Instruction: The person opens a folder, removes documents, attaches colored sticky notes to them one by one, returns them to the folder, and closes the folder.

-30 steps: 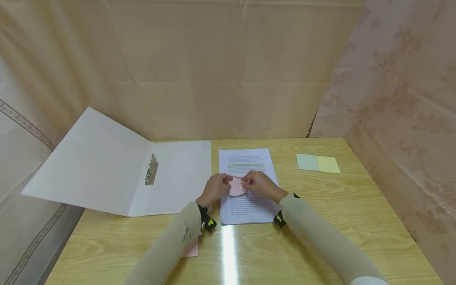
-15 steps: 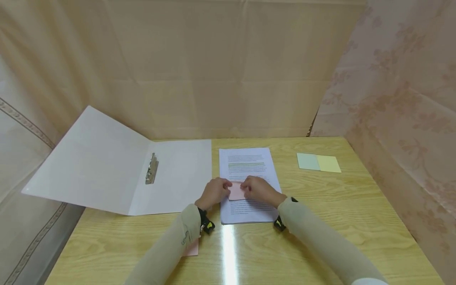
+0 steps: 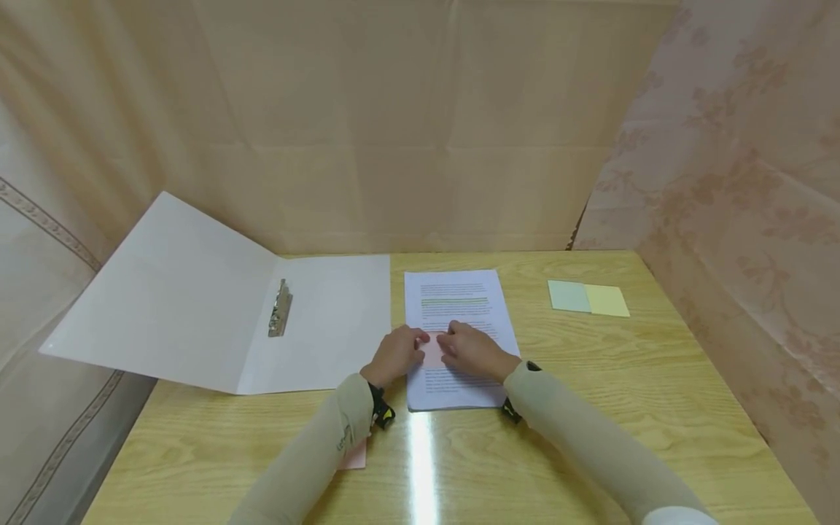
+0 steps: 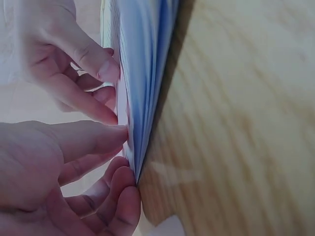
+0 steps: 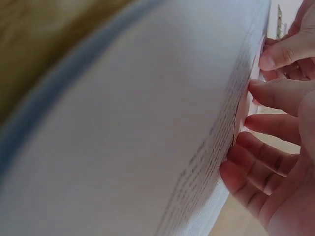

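Observation:
A pink sticky note [image 3: 432, 351] lies flat on the top sheet of a stack of printed papers [image 3: 453, 397], below a green-highlighted line. Both hands are over it from either side. My left hand [image 3: 395, 355] has its thumb and fingertips at the note's left edge. The fingertips of my right hand [image 3: 477, 351] press on its right part and cover it. In the right wrist view, the right fingers [image 5: 266, 150] are spread, with their tips on the printed sheet and the note. Seen edge-on in the left wrist view, the paper stack [image 4: 142, 83] sits under both hands.
Left of the papers lies an open white folder [image 3: 335, 321] with a metal clip [image 3: 280, 312], its cover raised. A green note pad [image 3: 569, 296] and a yellow note pad [image 3: 608, 300] lie at the right. A pink pad [image 3: 355, 457] is partly under the left forearm.
The pink note was held by both hands with its lower edge curved; now it lies flat on the page. My right hand has slid left over it, while the left has barely moved.

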Motion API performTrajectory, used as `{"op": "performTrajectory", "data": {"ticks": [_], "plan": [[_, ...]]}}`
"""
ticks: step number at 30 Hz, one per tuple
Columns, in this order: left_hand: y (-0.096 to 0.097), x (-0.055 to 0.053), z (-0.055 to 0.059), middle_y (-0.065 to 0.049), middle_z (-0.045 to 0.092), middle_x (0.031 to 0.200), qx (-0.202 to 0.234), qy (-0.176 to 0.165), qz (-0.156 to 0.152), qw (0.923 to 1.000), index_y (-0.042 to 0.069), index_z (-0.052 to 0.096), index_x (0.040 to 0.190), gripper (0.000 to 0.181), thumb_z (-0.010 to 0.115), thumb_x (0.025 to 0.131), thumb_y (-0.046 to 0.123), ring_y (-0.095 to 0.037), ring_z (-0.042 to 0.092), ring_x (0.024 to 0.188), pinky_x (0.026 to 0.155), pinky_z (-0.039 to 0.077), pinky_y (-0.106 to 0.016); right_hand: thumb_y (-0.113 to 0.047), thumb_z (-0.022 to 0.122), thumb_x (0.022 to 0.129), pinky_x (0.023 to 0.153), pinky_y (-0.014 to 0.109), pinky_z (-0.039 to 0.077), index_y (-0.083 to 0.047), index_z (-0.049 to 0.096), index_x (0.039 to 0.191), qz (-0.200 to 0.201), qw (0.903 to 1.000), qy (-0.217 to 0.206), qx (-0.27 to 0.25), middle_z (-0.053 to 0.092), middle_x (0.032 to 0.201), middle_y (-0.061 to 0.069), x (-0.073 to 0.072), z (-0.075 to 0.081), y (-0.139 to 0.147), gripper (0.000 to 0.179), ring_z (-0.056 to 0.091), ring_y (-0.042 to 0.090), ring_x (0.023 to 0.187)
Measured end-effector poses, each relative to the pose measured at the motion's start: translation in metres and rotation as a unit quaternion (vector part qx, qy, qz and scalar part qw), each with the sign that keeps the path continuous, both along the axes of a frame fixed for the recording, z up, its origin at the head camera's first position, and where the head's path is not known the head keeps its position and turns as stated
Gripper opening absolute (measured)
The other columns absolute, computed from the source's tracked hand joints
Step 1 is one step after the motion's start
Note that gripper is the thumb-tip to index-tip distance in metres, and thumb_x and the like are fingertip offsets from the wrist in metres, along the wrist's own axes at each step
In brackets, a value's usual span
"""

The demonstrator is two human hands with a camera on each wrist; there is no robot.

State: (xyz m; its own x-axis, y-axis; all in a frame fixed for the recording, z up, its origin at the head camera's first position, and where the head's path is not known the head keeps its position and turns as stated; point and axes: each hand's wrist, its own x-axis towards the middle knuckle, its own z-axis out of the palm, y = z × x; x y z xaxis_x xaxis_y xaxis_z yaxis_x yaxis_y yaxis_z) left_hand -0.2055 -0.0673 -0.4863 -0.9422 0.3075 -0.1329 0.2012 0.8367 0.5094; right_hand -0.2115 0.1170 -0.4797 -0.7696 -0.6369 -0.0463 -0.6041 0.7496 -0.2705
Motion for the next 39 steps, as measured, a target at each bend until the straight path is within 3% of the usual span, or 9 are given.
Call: {"op": "performTrajectory", "data": {"ticks": [4,8,13,17,19,24,31,36,39], "plan": [[-0.0025,0.0007,-0.0003,-0.004,0.053,0.084,-0.01,0.013,-0.03,0.9994,0.006,0.062,0.129,0.04,0.066,0.09,0.011,-0.017,0.046,0.075,0.065,0.035,-0.026,-0.021,0.059,0.097,0.061,0.032,0.046,-0.006,0.053,0.138,0.016,0.9994,0.004,0.031,0.059,0.099,0.014,0.0013,-0.0005,-0.0038,0.044,0.055,0.02,0.071],[-0.0043,-0.0001,0.0013,-0.008,0.054,0.084,-0.02,0.015,-0.049,0.9985,0.008,0.061,0.13,0.04,0.065,0.09,0.01,-0.019,0.046,0.073,0.062,0.036,-0.028,-0.019,0.053,0.1,0.065,0.042,0.054,-0.009,0.044,0.146,0.01,0.9991,-0.011,0.039,0.062,0.113,0.029,0.0033,0.0005,-0.0072,0.048,0.065,0.033,0.073],[-0.0022,-0.0034,0.0024,-0.017,0.058,0.097,-0.068,0.021,-0.082,0.9941,0.007,0.056,0.135,0.042,0.062,0.093,0.012,-0.023,0.052,0.076,0.065,0.044,-0.032,-0.022,0.049,0.102,0.08,0.049,0.055,-0.008,0.04,0.148,-0.016,0.9979,-0.039,0.048,0.058,0.126,0.033,0.0048,0.0029,-0.0081,0.049,0.067,0.042,0.093],[0.0015,-0.0053,0.001,-0.02,0.06,0.105,-0.102,0.031,-0.106,0.9886,0.001,0.048,0.141,0.045,0.055,0.098,0.013,-0.023,0.054,0.08,0.07,0.048,-0.034,-0.03,0.049,0.102,0.098,0.05,0.049,-0.003,0.038,0.148,-0.051,0.9949,-0.057,0.065,0.052,0.137,0.029,0.0042,0.004,-0.0056,0.055,0.059,0.043,0.118],[0.0026,-0.0053,0.0005,-0.021,0.061,0.107,-0.116,0.033,-0.112,0.9863,-0.002,0.046,0.141,0.046,0.054,0.098,0.013,-0.023,0.054,0.083,0.072,0.048,-0.034,-0.034,0.05,0.101,0.101,0.049,0.047,0.002,0.038,0.146,-0.063,0.9934,-0.06,0.075,0.052,0.138,0.028,0.0041,0.0035,-0.0036,0.059,0.056,0.042,0.122],[0.0039,-0.0034,0.0035,-0.022,0.058,0.114,-0.123,0.008,-0.101,0.9872,-0.009,0.045,0.138,0.051,0.06,0.095,0.014,-0.023,0.054,0.089,0.08,0.05,-0.033,-0.038,0.051,0.1,0.096,0.048,0.05,0.011,0.039,0.141,-0.083,0.9904,-0.059,0.093,0.057,0.131,0.03,0.0042,0.0015,-0.0006,0.065,0.06,0.043,0.115],[0.0026,0.0,0.0081,-0.024,0.052,0.122,-0.081,-0.029,-0.071,0.9937,-0.009,0.043,0.139,0.053,0.061,0.094,0.012,-0.024,0.054,0.096,0.088,0.05,-0.035,-0.04,0.05,0.1,0.105,0.048,0.043,0.016,0.035,0.141,-0.111,0.9864,-0.081,0.09,0.049,0.137,0.034,0.005,0.0006,-0.0006,0.071,0.053,0.044,0.125],[0.0016,0.0016,0.0057,-0.022,0.052,0.117,-0.055,-0.025,-0.078,0.9951,-0.002,0.043,0.141,0.051,0.06,0.094,0.009,-0.023,0.052,0.088,0.077,0.049,-0.033,-0.037,0.049,0.101,0.104,0.051,0.043,-0.002,0.029,0.152,-0.086,0.9878,-0.102,0.08,0.048,0.137,0.036,0.0045,-0.0003,0.0006,0.065,0.054,0.046,0.123],[0.0025,0.0015,0.0053,-0.021,0.052,0.113,-0.075,-0.011,-0.093,0.9928,-0.001,0.04,0.145,0.053,0.058,0.095,0.009,-0.022,0.05,0.082,0.069,0.046,-0.03,-0.035,0.047,0.102,0.105,0.053,0.042,-0.019,0.026,0.155,-0.072,0.9873,-0.115,0.083,0.047,0.139,0.035,0.0027,0.0009,0.0006,0.059,0.052,0.047,0.125]]}}
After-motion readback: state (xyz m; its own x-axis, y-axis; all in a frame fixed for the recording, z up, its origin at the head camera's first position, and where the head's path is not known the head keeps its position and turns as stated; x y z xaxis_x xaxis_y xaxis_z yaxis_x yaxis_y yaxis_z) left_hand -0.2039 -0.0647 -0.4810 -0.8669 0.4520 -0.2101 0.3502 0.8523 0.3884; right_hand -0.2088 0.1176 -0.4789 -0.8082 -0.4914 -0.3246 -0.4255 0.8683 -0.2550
